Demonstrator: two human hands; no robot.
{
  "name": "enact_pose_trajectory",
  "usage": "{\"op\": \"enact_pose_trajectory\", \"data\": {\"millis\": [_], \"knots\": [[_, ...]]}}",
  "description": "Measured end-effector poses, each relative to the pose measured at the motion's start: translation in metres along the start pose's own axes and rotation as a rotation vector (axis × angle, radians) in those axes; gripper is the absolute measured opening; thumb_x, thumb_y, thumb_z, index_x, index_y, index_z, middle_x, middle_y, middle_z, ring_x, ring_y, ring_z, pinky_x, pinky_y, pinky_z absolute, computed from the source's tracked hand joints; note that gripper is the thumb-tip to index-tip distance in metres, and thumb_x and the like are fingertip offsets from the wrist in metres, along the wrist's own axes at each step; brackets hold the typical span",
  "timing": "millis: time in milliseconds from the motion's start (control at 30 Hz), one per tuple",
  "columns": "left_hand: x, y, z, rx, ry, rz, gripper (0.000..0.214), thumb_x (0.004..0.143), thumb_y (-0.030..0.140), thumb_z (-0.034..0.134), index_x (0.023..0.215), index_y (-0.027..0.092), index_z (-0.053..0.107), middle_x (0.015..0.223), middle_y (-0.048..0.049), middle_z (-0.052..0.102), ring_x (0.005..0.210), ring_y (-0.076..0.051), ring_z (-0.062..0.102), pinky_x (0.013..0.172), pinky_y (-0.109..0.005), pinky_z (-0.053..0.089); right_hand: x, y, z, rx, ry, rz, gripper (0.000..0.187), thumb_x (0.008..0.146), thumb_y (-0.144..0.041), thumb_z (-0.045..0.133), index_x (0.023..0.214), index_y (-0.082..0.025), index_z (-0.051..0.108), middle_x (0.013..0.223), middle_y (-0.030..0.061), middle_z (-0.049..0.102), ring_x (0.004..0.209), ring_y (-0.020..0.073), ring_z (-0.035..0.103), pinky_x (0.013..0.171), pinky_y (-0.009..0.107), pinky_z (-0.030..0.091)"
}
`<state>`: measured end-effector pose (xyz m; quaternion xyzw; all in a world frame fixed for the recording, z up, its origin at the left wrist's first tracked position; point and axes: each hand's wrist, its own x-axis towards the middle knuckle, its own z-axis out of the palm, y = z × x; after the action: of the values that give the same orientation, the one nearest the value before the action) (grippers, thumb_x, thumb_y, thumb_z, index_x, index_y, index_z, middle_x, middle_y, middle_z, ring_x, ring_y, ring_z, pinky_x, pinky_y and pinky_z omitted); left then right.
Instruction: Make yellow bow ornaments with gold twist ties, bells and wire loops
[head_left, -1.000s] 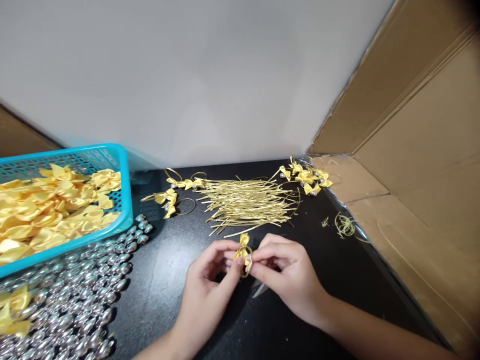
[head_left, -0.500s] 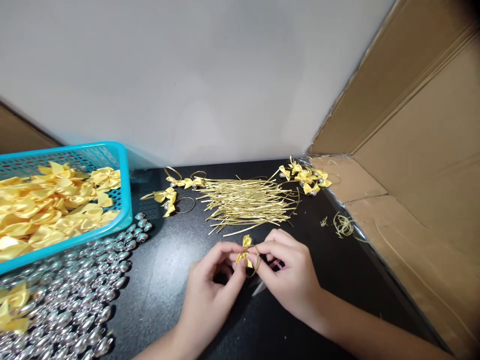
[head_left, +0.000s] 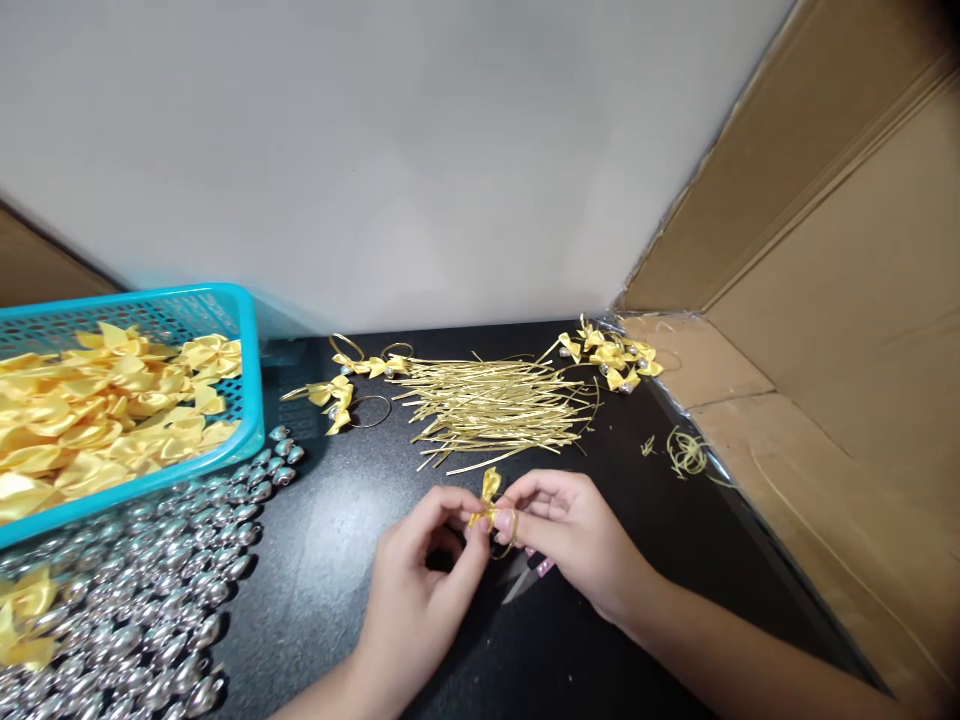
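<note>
My left hand (head_left: 424, 585) and my right hand (head_left: 574, 540) meet over the black table (head_left: 345, 540), fingertips pinched together on a small yellow ribbon bow (head_left: 489, 492) with a loop of gold wire (head_left: 506, 535) hanging from it. Both hands are closed on this piece. Just beyond them lies a pile of gold wire strips (head_left: 495, 405). Under my right hand something pink and metallic, perhaps scissors (head_left: 534, 570), shows on the table.
A teal basket (head_left: 251, 400) full of yellow bows stands at the left. Several silver beads (head_left: 172, 590) spread below it. Finished bows with loops (head_left: 349, 390) lie behind, more finished bows (head_left: 611, 360) at the back right. A cardboard wall (head_left: 825, 330) bounds the right side.
My hands have stayed in place, working the bow. The right fingers shifted closer onto the bow and the wire loop now hangs smaller beneath it.
</note>
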<state>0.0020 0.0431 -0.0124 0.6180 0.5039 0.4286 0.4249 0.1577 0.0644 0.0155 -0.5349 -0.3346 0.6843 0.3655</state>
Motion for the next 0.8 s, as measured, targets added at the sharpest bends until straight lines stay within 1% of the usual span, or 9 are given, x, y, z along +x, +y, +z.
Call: {"op": "enact_pose_trajectory", "data": {"millis": [167, 300, 400, 600, 700, 800], "knots": [[0.0021, 0.0008, 0.0003, 0.009, -0.004, -0.004, 0.004, 0.085, 0.016, 0.059, 0.084, 0.02, 0.06, 0.068, 0.0022, 0.066, 0.058, -0.012, 0.062, 0.052, -0.019, 0.049, 0.0017, 0.0023, -0.002, 0.036, -0.028, 0.131, 0.031, 0.055, -0.033, 0.086, 0.07, -0.014, 0.068, 0.056, -0.003, 0.06, 0.048, 0.0071, 0.05, 0.041, 0.018, 0.034], [0.0026, 0.0009, 0.0006, 0.013, -0.011, 0.0, 0.003, 0.084, 0.017, 0.061, 0.086, 0.02, 0.062, 0.07, 0.0016, 0.068, 0.059, -0.013, 0.063, 0.052, -0.019, 0.05, 0.0039, 0.0042, -0.0037, 0.165, -0.114, 0.16, 0.034, 0.055, -0.039, 0.085, 0.07, -0.013, 0.068, 0.045, -0.0064, 0.053, 0.041, 0.0043, 0.043, 0.041, 0.018, 0.03], [0.0017, 0.0007, 0.0009, 0.016, -0.02, 0.005, 0.004, 0.084, 0.018, 0.062, 0.087, 0.021, 0.063, 0.07, 0.0019, 0.068, 0.059, -0.012, 0.063, 0.052, -0.019, 0.049, 0.0046, 0.0049, -0.0046, 0.204, -0.153, 0.185, 0.035, 0.057, -0.04, 0.084, 0.072, -0.013, 0.068, 0.041, -0.0078, 0.049, 0.038, 0.0038, 0.038, 0.04, 0.019, 0.027], [0.0021, 0.0024, 0.001, -0.002, 0.017, 0.014, 0.004, 0.083, 0.017, 0.064, 0.083, 0.02, 0.063, 0.067, 0.0022, 0.066, 0.056, -0.011, 0.061, 0.049, -0.018, 0.048, 0.0046, 0.0032, -0.0055, 0.174, -0.132, 0.178, 0.033, 0.061, -0.041, 0.08, 0.074, -0.013, 0.068, 0.039, -0.0081, 0.047, 0.036, 0.004, 0.036, 0.04, 0.02, 0.026], [0.0026, 0.0018, 0.0008, -0.005, 0.014, 0.008, 0.005, 0.08, 0.017, 0.066, 0.082, 0.02, 0.063, 0.066, 0.0023, 0.066, 0.053, -0.011, 0.059, 0.047, -0.018, 0.048, 0.0042, 0.0018, -0.0052, 0.193, -0.138, 0.215, 0.03, 0.061, -0.038, 0.08, 0.073, -0.013, 0.068, 0.04, -0.0079, 0.048, 0.037, 0.0035, 0.035, 0.041, 0.02, 0.025], [0.0014, 0.0003, 0.0007, -0.002, 0.028, 0.002, 0.008, 0.077, 0.016, 0.069, 0.081, 0.021, 0.064, 0.066, 0.0021, 0.067, 0.053, -0.011, 0.06, 0.048, -0.019, 0.049, 0.0035, 0.0019, -0.0041, 0.231, -0.116, 0.234, 0.027, 0.061, -0.033, 0.08, 0.074, -0.013, 0.068, 0.044, -0.0071, 0.049, 0.039, 0.0033, 0.034, 0.041, 0.02, 0.022]]}}
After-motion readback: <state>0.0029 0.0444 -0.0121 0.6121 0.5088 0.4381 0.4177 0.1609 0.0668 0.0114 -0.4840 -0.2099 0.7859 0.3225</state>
